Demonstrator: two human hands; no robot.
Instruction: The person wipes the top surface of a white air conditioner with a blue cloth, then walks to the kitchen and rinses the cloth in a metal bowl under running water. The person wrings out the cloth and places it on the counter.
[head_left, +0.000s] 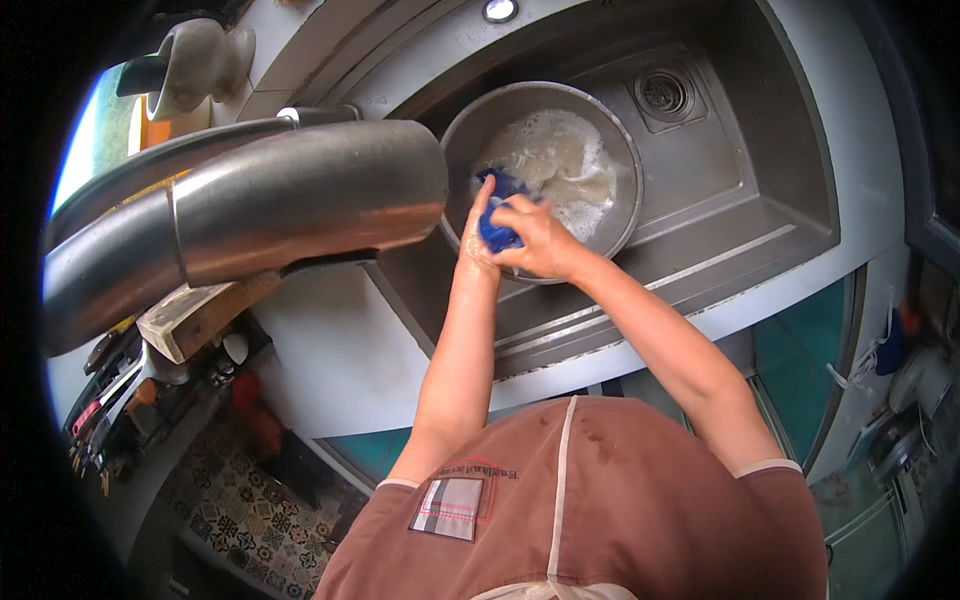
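A round metal basin (640, 180) stands in the stainless steel sink (780, 217), holding cloudy, foamy water and some pale cloth-like material. Over its near left rim, my right hand (544, 236) has its fingers closed on a wet blue cloth (499, 229). My left hand (477, 225) is upright beside it, fingers extended, with the cloth pressed against its palm side. Part of the blue cloth trails toward the water. The lower fingers of my left hand are hidden behind the cloth and my right hand.
A large curved metal pipe or duct (315, 191) juts in from the left, close to the basin. Below it are a wooden block (187, 322) and several utensils. The drain (664, 91) lies at the sink's far right. A white countertop (337, 345) borders the sink.
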